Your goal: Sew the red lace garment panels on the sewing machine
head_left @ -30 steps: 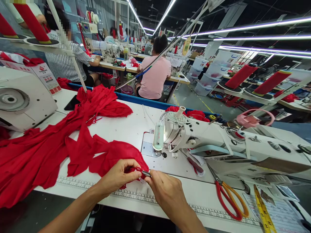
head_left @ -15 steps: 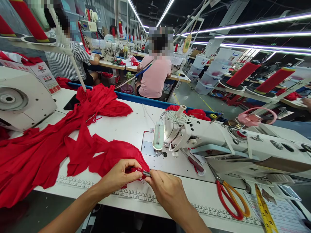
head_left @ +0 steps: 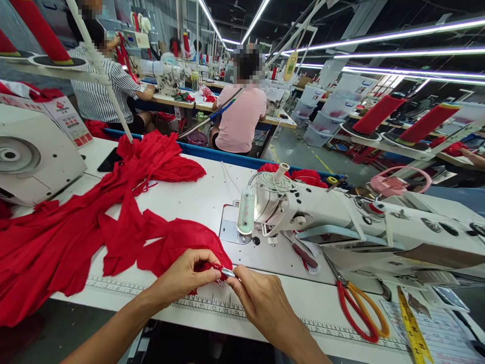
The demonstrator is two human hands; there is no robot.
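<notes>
A long red fabric piece (head_left: 76, 232) lies across the white sewing table (head_left: 197, 197), its near end bunched at the front edge. My left hand (head_left: 185, 275) pinches that bunched end with closed fingers. My right hand (head_left: 261, 303) is closed on a small metal tool (head_left: 228, 272), whose tip touches the fabric edge beside my left fingers. Both hands sit over the ruler strip printed along the table's front. The white sewing machine (head_left: 341, 217) stands just right of my hands.
Red-and-orange handled scissors (head_left: 358, 308) and a yellow tape measure (head_left: 411, 328) lie at the right front. Another machine (head_left: 34, 151) stands at the left. Red thread cones (head_left: 379, 115) sit on stands. Two seated people (head_left: 242, 101) work at tables beyond.
My hands stay at the fabric's end. The right hand has shifted slightly, angling the tool's tip a little more against the fabric edge. The view has drifted slightly.
</notes>
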